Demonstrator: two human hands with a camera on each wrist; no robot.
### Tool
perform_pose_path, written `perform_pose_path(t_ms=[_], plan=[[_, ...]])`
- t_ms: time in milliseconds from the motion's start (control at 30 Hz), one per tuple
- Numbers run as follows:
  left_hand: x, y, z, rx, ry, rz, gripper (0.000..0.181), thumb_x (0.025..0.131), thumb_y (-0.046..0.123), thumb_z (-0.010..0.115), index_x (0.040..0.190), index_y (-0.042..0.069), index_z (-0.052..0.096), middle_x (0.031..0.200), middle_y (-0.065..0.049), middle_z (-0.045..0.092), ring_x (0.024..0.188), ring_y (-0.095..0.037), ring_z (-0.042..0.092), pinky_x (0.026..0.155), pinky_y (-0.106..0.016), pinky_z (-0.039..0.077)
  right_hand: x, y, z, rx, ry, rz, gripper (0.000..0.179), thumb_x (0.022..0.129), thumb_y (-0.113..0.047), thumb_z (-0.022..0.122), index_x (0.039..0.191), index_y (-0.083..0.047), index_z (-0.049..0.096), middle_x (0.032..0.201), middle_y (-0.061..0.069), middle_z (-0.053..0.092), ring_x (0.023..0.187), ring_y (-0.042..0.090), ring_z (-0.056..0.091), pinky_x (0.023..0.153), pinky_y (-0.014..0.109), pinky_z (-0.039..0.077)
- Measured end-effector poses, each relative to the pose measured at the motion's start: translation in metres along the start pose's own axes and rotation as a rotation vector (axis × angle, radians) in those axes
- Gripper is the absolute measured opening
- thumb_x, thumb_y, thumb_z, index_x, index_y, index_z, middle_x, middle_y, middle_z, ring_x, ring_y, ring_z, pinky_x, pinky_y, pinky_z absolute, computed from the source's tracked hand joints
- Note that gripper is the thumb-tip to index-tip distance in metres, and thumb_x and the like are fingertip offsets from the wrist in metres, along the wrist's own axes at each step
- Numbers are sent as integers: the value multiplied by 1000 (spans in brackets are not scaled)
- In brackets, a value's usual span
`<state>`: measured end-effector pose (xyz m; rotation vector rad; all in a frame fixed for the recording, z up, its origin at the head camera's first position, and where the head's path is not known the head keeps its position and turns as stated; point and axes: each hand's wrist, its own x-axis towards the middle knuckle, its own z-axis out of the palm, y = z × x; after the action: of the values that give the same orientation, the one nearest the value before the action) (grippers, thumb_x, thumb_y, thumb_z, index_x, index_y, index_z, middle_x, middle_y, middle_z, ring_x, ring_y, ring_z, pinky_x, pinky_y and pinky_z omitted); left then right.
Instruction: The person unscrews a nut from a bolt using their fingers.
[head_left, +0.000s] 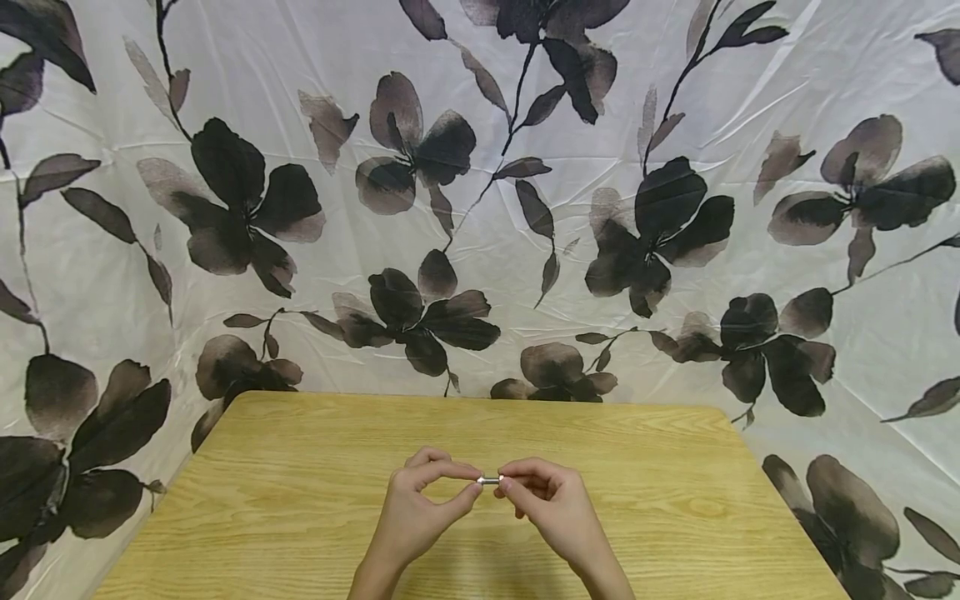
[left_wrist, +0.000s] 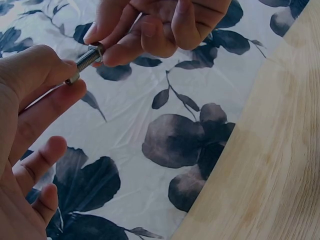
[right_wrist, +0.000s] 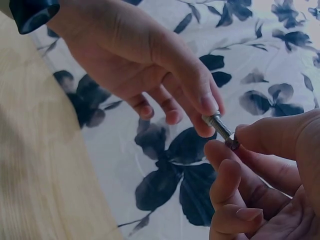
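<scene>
A small silver bolt (head_left: 491,481) with a threaded shank is held level above the table, between both hands. My left hand (head_left: 420,504) pinches its left end, a round head, between thumb and index finger. At the other end my right hand (head_left: 553,507) pinches a small nut (left_wrist: 96,47) between thumb and fingers. The thread of the bolt (right_wrist: 220,125) shows between the two grips in the right wrist view. Fingertips partly cover the nut, so how far it sits on the thread is hard to tell.
Below the hands lies a light wood-grain table (head_left: 300,467) with rounded far corners. Behind and beside it hangs a white cloth (head_left: 525,250) printed with dark flowers. A dark band (right_wrist: 35,15) is on the left wrist.
</scene>
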<state>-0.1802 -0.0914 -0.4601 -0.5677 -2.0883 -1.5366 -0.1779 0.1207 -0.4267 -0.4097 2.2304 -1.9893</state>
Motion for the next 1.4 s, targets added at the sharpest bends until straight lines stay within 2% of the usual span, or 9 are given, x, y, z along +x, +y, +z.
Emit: perform_pose_path(t_ms=[267,500,633,767,900,967,1067,1200,1400], plan=[[0,0,-1,14,4,-47,23,80,13,90,92,30,82,89,11,66,86,-17,59,80,-31,47,-1,0,2,-44,10,-51,21,94,-17,76,111,-5,74,102,17,72,71,10,62,65,25,53],[0,1,-1,11,-1,-43,22,81,12,89,92,30,82,89,7,67,87,-14,58,81,-32,46,-2,3,1,-52,9,-97,22,93,-13,77,112,-2,74,112,20,70,79,11,65,67,25,53],[2,1,0,24,8,-36,24,80,11,89,92,30,82,89,10,65,87,-13,58,81,-32,45,-2,2,1,-34,26,-111,28,95,-13,75,120,-4,69,118,19,68,82,13,67,73,27,56],[2,0,-1,27,12,-51,26,79,10,89,91,31,82,88,12,64,87,-12,58,80,-32,46,0,1,1,-1,76,-67,29,100,-19,69,125,-6,67,118,19,70,78,12,65,71,25,54],[1,0,-1,25,10,-60,25,79,11,90,91,31,82,89,10,65,87,-11,57,80,-32,46,3,1,0,24,115,-6,29,102,-26,66,123,-6,69,107,17,74,69,12,59,57,20,44],[1,0,-1,22,8,-62,25,79,11,89,91,31,82,89,10,64,87,-13,58,80,-32,46,3,1,0,25,118,13,31,102,-28,66,121,-5,70,100,16,75,67,13,59,55,20,42],[2,0,-1,25,4,-58,24,79,11,89,92,31,82,89,10,64,87,-14,57,80,-33,45,4,3,0,8,104,43,34,100,-33,68,117,-4,73,93,14,75,65,14,62,54,20,41],[2,1,-1,20,0,-65,24,80,12,89,92,31,82,89,11,64,87,-14,57,81,-33,45,3,4,1,-16,47,65,36,100,-37,68,111,-3,76,88,14,76,64,14,62,55,20,41],[0,1,0,12,-17,-73,21,82,15,88,93,32,81,90,12,65,88,-15,60,83,-33,47,2,3,3,-26,10,55,35,101,-36,67,105,-3,77,84,13,75,64,12,61,57,20,42]])
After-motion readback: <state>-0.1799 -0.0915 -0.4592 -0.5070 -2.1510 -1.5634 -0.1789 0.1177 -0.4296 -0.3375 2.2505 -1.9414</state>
